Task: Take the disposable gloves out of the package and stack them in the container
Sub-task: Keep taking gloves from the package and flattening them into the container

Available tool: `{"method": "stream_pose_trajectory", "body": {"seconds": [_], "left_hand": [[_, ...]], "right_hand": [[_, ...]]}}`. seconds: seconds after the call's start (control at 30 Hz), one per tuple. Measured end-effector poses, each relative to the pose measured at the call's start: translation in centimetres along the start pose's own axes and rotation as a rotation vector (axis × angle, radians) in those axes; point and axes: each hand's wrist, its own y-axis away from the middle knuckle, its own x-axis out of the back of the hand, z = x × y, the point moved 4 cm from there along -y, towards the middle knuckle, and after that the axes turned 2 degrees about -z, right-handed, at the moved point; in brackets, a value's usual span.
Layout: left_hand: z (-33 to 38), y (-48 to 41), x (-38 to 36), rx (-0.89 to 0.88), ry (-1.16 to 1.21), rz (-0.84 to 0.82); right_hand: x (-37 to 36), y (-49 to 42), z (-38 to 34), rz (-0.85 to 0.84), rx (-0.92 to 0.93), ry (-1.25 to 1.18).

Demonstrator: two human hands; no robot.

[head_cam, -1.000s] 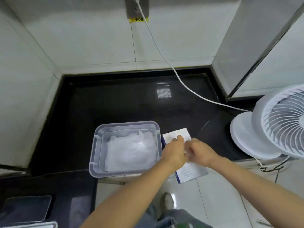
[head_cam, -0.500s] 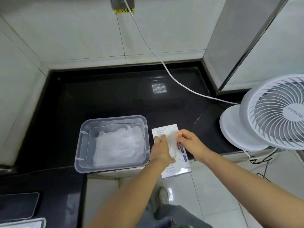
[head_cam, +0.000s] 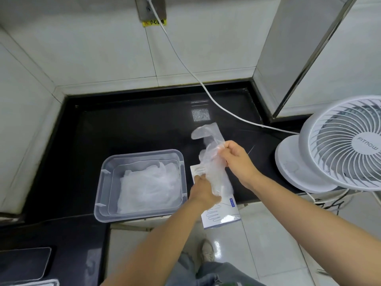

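White tiled walls close round a glossy black tabletop (head_cam: 134, 124), where a white cable (head_cam: 185, 69) runs from a wall socket toward a white fan (head_cam: 340, 145). The person's right hand (head_cam: 237, 157) has a closed grip, pinching a clear glove (head_cam: 214, 162) held up above the package (head_cam: 221, 213). Below and left of that grip, the left hand (head_cam: 203, 191) sits curled on the package by the glove's lower end; whether its grip holds either, I cannot tell. Further left, just beside the package, a clear container (head_cam: 142, 153) holds a pile of gloves (head_cam: 150, 188).

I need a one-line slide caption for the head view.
The right hand pinches a clear glove above the package; the left hand rests on it, beside the container.
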Motion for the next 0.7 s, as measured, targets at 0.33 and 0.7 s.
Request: {"method": "stream_pose_trajectory", "body": {"seconds": [0.33, 0.7], "left_hand": [[1.7, 0.9, 10.0, -0.098, 1.194, -0.01], [-5.1, 2.4, 14.3, 0.039, 1.152, 0.179]], "right_hand": [[-1.0, -0.9, -1.4, 0.075, -0.035, -0.14], [-8.2, -1.1, -3.5, -0.259, -0.181, -0.055]]}}
